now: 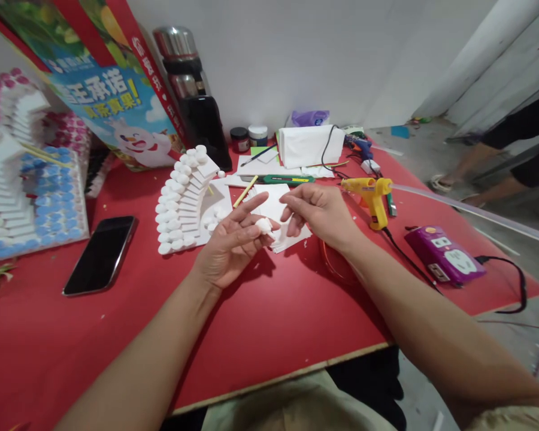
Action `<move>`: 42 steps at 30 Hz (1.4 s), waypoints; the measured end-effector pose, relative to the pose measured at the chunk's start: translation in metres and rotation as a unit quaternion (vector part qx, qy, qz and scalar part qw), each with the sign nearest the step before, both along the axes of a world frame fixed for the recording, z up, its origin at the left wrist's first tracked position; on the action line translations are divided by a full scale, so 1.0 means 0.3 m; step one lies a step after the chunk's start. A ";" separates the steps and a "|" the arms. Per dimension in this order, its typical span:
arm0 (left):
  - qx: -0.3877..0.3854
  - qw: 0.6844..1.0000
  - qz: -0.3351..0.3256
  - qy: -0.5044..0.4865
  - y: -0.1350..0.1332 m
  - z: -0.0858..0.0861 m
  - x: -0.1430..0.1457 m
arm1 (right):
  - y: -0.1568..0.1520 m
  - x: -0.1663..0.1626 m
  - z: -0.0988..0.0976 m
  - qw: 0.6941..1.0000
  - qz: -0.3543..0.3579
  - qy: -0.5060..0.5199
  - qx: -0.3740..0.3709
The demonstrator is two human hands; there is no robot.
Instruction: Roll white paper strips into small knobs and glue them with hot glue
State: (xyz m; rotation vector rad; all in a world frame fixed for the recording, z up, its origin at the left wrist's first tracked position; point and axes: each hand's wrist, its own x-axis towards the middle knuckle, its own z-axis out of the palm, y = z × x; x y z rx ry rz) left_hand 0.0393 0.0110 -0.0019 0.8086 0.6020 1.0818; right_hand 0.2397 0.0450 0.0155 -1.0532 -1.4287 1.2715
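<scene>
Between the thumb and fingers of my left hand (238,242) is a small white rounded piece (265,225), soft-looking and uneven at its edge. The index finger is stretched out above it. Just to the right, apart from the piece, hovers my right hand (317,212) with thumb and index finger pinched together; what they hold, if anything, is too small to see. Behind my left hand stands a curved white stair model (186,200), its outer side covered with rows of white round pieces. White paper sheets (291,238) lie beneath and behind my hands.
A yellow glue gun (371,197) with a long clear stick lies right, by a purple power strip (447,254). A green cutter (287,179) lies behind. Left are a phone (101,254) and a blue-and-white stair model (58,200). A thermos (179,54) and printed box (108,90) stand behind.
</scene>
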 end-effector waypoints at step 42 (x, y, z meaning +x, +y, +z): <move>0.290 0.875 0.206 0.327 -0.010 -0.011 0.007 | -0.005 -0.034 -0.067 0.963 0.137 0.145 -0.181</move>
